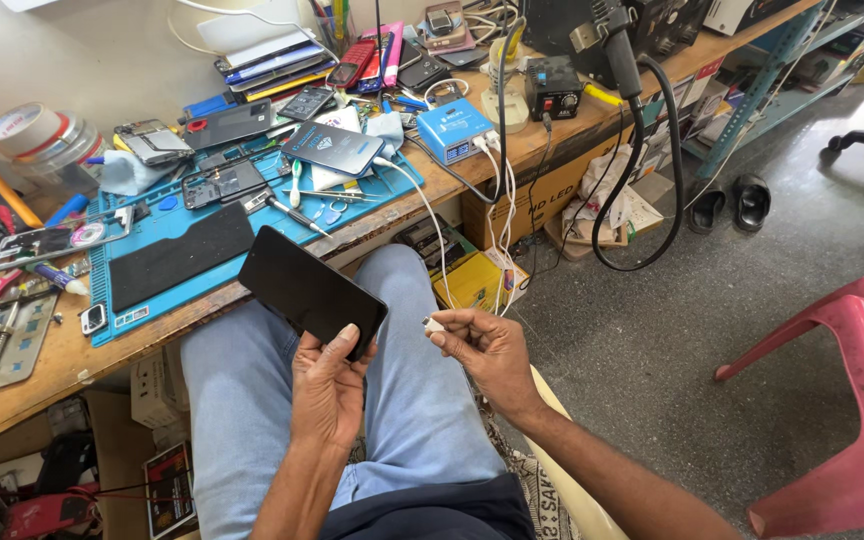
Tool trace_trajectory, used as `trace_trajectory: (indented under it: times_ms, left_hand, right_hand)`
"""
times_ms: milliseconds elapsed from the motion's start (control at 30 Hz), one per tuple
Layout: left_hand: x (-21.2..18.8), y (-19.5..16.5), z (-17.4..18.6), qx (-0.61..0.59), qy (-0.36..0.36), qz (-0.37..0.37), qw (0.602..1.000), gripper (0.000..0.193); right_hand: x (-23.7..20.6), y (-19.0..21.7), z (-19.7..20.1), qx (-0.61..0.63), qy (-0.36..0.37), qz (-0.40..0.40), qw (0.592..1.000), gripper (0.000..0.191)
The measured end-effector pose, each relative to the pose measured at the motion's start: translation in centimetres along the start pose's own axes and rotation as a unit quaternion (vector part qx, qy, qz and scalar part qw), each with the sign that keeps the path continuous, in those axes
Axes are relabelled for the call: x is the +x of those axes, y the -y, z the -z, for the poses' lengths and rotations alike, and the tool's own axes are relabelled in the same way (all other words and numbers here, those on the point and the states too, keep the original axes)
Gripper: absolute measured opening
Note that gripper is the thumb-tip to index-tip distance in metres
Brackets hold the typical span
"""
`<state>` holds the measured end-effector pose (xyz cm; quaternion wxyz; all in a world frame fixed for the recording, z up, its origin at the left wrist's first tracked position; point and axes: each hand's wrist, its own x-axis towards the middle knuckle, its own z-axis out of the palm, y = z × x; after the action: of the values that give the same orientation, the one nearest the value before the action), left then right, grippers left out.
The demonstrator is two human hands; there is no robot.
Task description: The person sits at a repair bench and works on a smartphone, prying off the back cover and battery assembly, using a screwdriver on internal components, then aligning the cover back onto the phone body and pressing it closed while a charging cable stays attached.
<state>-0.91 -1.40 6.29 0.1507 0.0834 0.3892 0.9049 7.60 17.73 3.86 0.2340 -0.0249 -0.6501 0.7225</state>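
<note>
Two bare hands work above the person's lap, over the blue jeans (252, 400). The left hand (327, 385) grips a black smartphone (310, 290) by its lower end, thumb laid across the dark glass and fingers curled behind it; the phone tilts up and away toward the bench, screen dark. The right hand (487, 350) is pressed together at the tips — thumb and forefinger pinch the small white plug (434, 325) of a white cable (430, 215), held just beside the phone's lower corner but not touching it. That cable runs up over the bench edge toward another phone (332, 147) lying face up on the workbench (72, 350).

On the bench, a blue work mat (202, 250) carries a black pad (180, 255), an opened phone body (222, 183), tweezers and small parts. A blue charger box (454, 130) stands near the bench's edge with more white leads hanging from it. Rolls of tape (37, 135) sit at the back left, and a stack of phones (272, 62) leans by the wall. A thick black hose (667, 160) loops down from equipment at the far end. On the floor to the right are a pink plastic chair (852, 400) and a pair of dark sandals (730, 203), well apart from the hands.
</note>
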Motion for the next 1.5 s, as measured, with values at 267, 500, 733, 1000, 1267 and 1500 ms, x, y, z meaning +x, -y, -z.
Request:
trace_trajectory:
  times_ms: [267, 500, 733, 1000, 1267, 1500]
  left_hand:
    - [-0.2, -0.1, -0.3, 0.006, 0.031, -0.004, 0.999, 0.018]
    - [-0.1, 0.7, -0.5, -0.002, 0.018, 0.047, 0.999, 0.026]
    - [-0.9, 1.9, 0.4, -0.042, 0.017, 0.102, 0.994, 0.020]
    - [-1.0, 1.9, 0.0, -0.045, 0.019, 0.104, 0.993, 0.020]
    - [-0.9, 1.9, -0.3, -0.030, 0.030, 0.085, 0.996, 0.018]
    - [-1.1, 2.4, -0.1, 0.053, 0.042, 0.002, 0.998, 0.023]
  right_hand:
    - [-0.3, 0.2, -0.3, -0.008, 0.015, 0.001, 1.000, 0.023]
    - [-1.2, 1.6, -0.7, -0.083, 0.036, 0.139, 0.986, 0.020]
    - [-2.4, 2.5, -1.5, -0.204, 0.024, 0.221, 0.954, 0.024]
    - [-2.0, 2.6, -1.6, -0.224, 0.039, 0.226, 0.947, 0.024]
    - [-1.9, 3.1, -1.8, -0.247, 0.033, 0.236, 0.939, 0.023]
    - [-2.4, 2.5, -2.0, -0.277, 0.026, 0.216, 0.936, 0.018]
